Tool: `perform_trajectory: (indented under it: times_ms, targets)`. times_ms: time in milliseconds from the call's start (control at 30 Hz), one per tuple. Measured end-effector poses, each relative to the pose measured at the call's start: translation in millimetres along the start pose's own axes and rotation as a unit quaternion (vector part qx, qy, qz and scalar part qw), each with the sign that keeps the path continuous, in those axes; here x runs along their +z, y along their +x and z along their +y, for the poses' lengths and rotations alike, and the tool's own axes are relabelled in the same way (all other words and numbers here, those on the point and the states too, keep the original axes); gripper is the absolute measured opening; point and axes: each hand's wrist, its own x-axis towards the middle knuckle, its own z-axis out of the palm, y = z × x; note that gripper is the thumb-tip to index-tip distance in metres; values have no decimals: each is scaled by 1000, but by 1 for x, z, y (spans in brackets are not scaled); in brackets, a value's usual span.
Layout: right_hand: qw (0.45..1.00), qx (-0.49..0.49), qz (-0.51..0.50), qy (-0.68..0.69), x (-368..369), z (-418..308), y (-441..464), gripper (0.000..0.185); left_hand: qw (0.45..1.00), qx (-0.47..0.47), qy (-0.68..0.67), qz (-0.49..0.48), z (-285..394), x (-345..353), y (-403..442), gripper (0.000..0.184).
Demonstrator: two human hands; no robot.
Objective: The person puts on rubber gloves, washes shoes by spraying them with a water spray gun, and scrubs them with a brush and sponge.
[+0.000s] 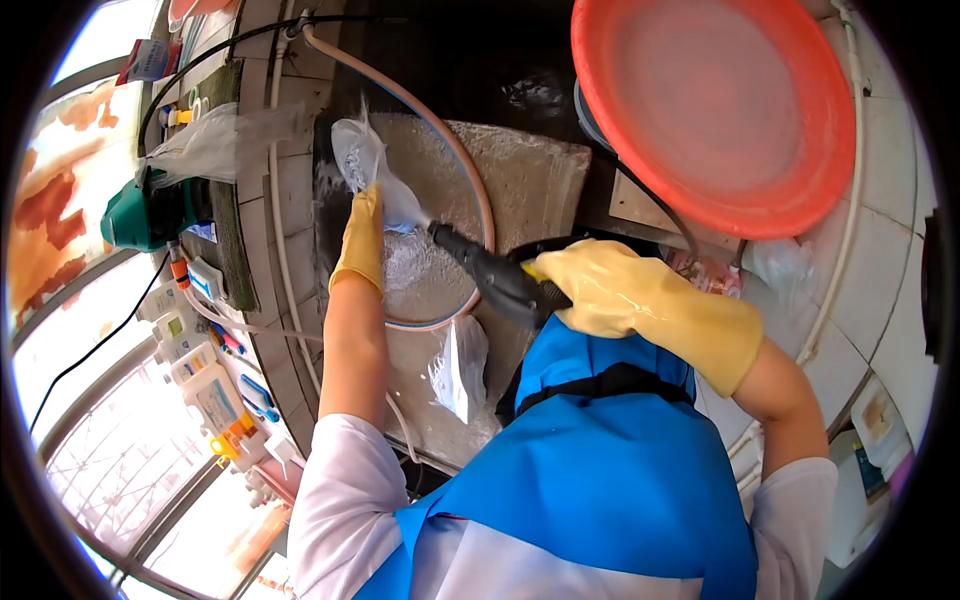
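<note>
At the far left of the frame the green machine (132, 218) sits on the ledge with a plastic bag (205, 145) right beside it; wind or a tug on the hoses could drag the loose film against the housing. Below it, bottles (215, 398) crowd the same ledge, where a knock from the left elbow might tip one.

Left of centre, the gloved left hand (361, 235) is at the lower end of a white item (360, 150), over the stone slab (545, 165). Its fingertips are lost in glare and spray, so I cannot tell whether it pinches the item or only presses it. If the hold is light, the jet could shove the wet item away; a small slip in aim could strike the glove.

The hose (486, 205) loops across the slab and might snag. Inside its lower curve's edge, a second white item (462, 372) lies loose, easily nudged.

At centre, the right hand (605, 285) has its fingers wrapped around the black spray gun (495, 275); a slick glove could let recoil twist it. At upper right, the red basin (838, 110) could slop if bumped.
</note>
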Motion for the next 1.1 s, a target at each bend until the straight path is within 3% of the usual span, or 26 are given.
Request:
perform_trajectory:
  times_ms: [100, 167, 300, 367, 433, 500, 533, 633, 700, 733, 767, 833, 867, 1100]
  targets:
    - [996, -6, -48, -70, 0, -2, 2, 55, 1000, 23, 16, 4, -11, 3, -16, 51]
    - [1000, -8, 12, -22, -3, 2, 3, 56, 999, 43, 31, 9, -18, 6, -25, 51]
    - [997, -32, -42, -52, -4, 1, 1, 51, 995, 82, 56, 22, -33, 11, -38, 50]
    - [999, 1, 36, 10, -12, 4, 3, 51, 993, 98, 66, 28, -38, 13, -41, 49]
    - [999, 11, 46, 22, -16, -2, 1, 51, 990, 115, 76, 33, -45, 15, -44, 49]
    - [995, 18, -66, -73, -17, -11, 2, 50, 985, 138, 92, 37, -54, 17, -47, 48]
    - [999, -27, 2, -42, -19, -10, 6, 50, 982, 153, 101, 40, -54, 16, -47, 48]
    - [996, 56, 52, 51, -42, -14, 16, 47, 980, 163, 109, 36, -54, 18, -48, 47]
    - [993, 70, 79, 52, -39, -11, 18, 48, 998, 6, -58, -16, -15, 9, -39, 49]
    - [994, 30, 103, 33, -34, -7, 19, 51, 961, -147, -223, -69, 8, 5, -38, 52]
    - [992, -12, 123, 16, -29, -8, 17, 53, 959, -153, -231, -65, 21, 1, -45, 52]
    - [989, 6, 145, 14, -25, -16, 6, 60, 988, -118, -86, -41, 43, -6, -52, 55]
    - [989, 0, 145, 14, -23, -13, 6, 61, 982, -159, -90, 40, 46, -1, -58, 49]
    - [987, -27, 137, 78, -43, -28, 0, 53, 968, -181, -163, 56, -2, 18, -36, 46]
